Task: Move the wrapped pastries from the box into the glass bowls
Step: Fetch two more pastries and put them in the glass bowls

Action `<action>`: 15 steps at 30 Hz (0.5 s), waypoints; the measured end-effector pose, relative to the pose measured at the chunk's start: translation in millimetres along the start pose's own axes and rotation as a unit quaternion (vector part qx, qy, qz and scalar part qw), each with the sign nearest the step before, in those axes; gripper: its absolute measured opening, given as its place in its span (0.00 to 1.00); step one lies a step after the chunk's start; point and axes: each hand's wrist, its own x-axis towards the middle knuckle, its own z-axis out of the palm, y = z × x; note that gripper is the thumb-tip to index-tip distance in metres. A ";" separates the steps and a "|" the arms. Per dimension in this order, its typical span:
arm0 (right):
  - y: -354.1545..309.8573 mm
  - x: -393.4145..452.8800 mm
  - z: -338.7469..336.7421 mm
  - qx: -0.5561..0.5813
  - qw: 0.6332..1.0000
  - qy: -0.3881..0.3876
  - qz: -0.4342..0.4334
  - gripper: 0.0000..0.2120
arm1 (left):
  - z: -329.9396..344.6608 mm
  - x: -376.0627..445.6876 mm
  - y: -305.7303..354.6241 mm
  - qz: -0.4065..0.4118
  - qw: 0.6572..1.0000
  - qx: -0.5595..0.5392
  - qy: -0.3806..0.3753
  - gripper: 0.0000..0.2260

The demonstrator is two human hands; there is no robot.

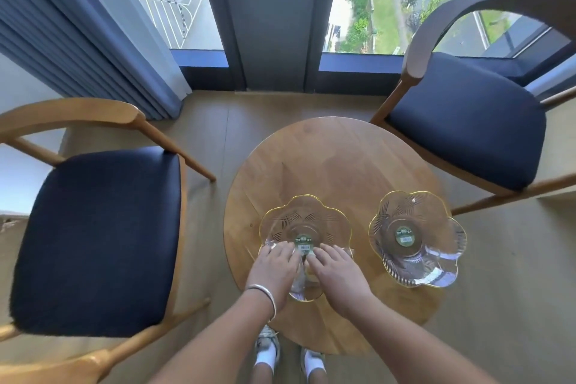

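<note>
Two flower-shaped glass bowls with gold rims stand on a round wooden table (336, 159). The left bowl (307, 212) is in front of me and the right bowl (416, 237) is empty, with a green sticker at its centre. My left hand (276, 268) and my right hand (335, 271) are palm down, side by side inside the left bowl, fingers curled over clear-wrapped pastries. A crinkled wrapper edge (271, 245) sticks out beside the left hand, and a pale pastry (308, 270) shows between the hands. No box is in view.
A wooden chair with a dark blue seat (96, 237) stands left of the table, and another chair (467, 121) at the back right. Behind are a window and a curtain (78, 28). My feet (290, 355) are under the near table edge.
</note>
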 end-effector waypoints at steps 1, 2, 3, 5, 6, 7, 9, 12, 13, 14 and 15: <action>0.4 0.0 1.2 -0.002 1.000 -0.004 -0.001 0.31 | 1.5 1.1 1.7 -0.002 1.000 0.004 -0.003 0.32; 0.9 -0.7 1.3 -0.005 1.000 -0.007 -0.003 0.33 | 2.7 1.8 3.5 -0.003 1.000 0.009 -0.009 0.34; 1.0 -1.3 1.0 -0.008 1.000 -0.009 -0.004 0.34 | 3.5 1.6 4.5 -0.003 1.000 0.014 -0.016 0.36; 2.3 -3.4 -0.4 -0.012 1.000 -0.009 -0.003 0.35 | 4.0 0.7 4.9 0.004 0.999 0.020 -0.030 0.39; 3.3 -5.2 -1.7 -0.013 1.000 -0.011 -0.003 0.36 | 3.5 0.1 4.4 0.008 0.999 0.018 -0.034 0.40; 4.7 -7.3 -3.1 -0.015 1.000 -0.013 -0.003 0.37 | 2.0 -0.6 3.6 0.011 0.999 0.014 -0.036 0.41; 8.0 -12.0 -7.1 -0.016 1.000 -0.011 0.002 0.38 | -2.7 -2.0 1.7 0.011 0.999 0.006 -0.038 0.42; 14.2 -20.1 -19.0 -0.004 1.000 0.015 0.019 0.38 | -15.1 -3.5 0.4 0.008 0.999 0.015 -0.051 0.42; 16.9 -22.7 -24.8 0.003 0.999 0.025 0.028 0.38 | -21.1 -3.5 0.3 0.005 0.998 0.021 -0.054 0.41; 20.0 -25.8 -31.5 0.011 0.999 0.036 0.038 0.38 | -28.5 -3.2 0.6 0.000 0.998 0.028 -0.053 0.40; 23.5 -29.2 -38.8 0.019 0.998 0.048 0.048 0.38 | -37.2 -2.9 1.3 -0.005 0.998 0.036 -0.048 0.39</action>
